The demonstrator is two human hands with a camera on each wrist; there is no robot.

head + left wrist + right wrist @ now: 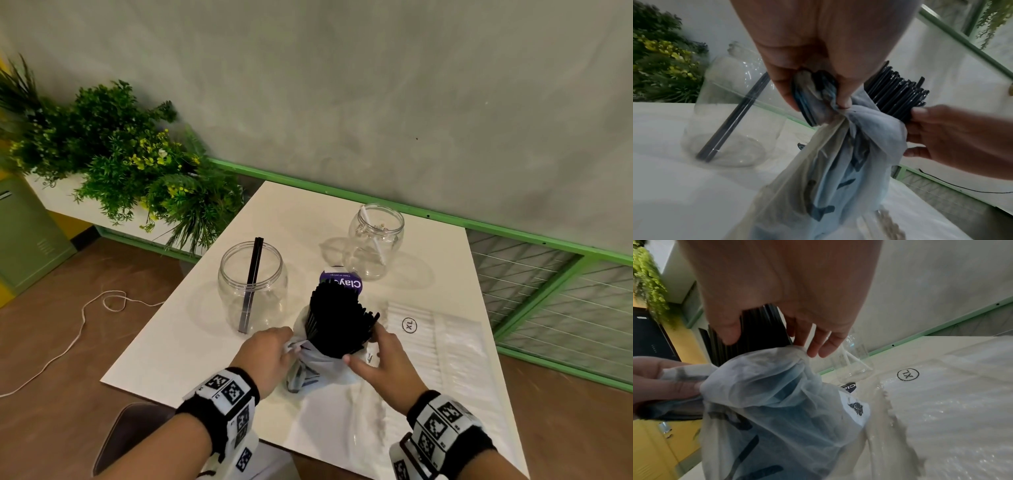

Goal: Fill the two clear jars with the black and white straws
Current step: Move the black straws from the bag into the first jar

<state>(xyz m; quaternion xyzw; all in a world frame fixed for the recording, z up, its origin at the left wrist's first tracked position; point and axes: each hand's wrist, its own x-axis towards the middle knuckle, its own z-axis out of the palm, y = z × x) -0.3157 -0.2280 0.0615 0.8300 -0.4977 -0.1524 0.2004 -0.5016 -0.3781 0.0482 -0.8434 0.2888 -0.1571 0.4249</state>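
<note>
Left hand [269,353] pinches the bag [320,364]; right hand [390,363] grasps the black straws [342,315]; a loose hold could scatter them.

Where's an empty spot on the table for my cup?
Bare table lies at the near left corner, in front of the left jar and beside the left hand. Another strip runs along the far edge, behind the left jar. It's crowded in the middle, around the bag of black straws, and on the right, under the white straw pack.

Left hand [265,356] pinches tight; right hand [387,363] grasps, fingers curled.
</note>
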